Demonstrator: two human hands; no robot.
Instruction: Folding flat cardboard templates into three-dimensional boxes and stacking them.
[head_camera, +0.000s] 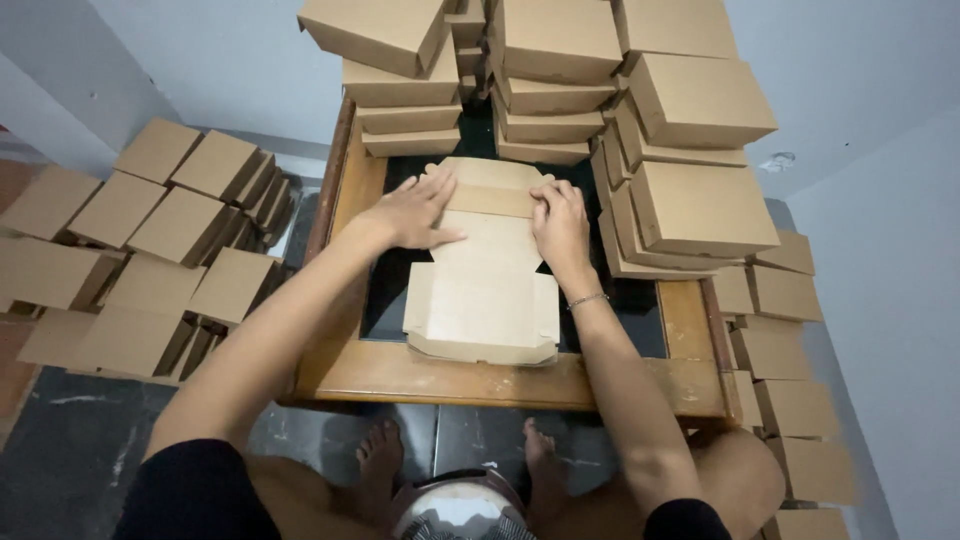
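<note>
Bare feet (380, 455) are resting on the dark floor just under the near edge of a low wooden table (470, 375), with the person's knees spreading out to either side. On the table's dark inset top, a flat unfolded cardboard box (482, 300) is lying lengthwise, its near flap reaching almost to the wooden rim. Both hands are pressing down on the far half of this cardboard. The left hand (412, 212) is lying flat with fingers spread open and palm down, covering the left side of the sheet. The right hand (560, 225) is resting on the right side with its fingers held together and slightly curled over a fold line, not gripping anything; a thin bracelet (588, 298) is sitting at that wrist. Stacks of finished boxes (555, 95) are standing at the far end of the table, just beyond the fingertips, and another leaning stack (700, 200) is crowding the right side. More closed boxes (150, 240) are lying on the floor to the left, well apart from the hands, and others (795, 400) are lining the right wall.
</note>
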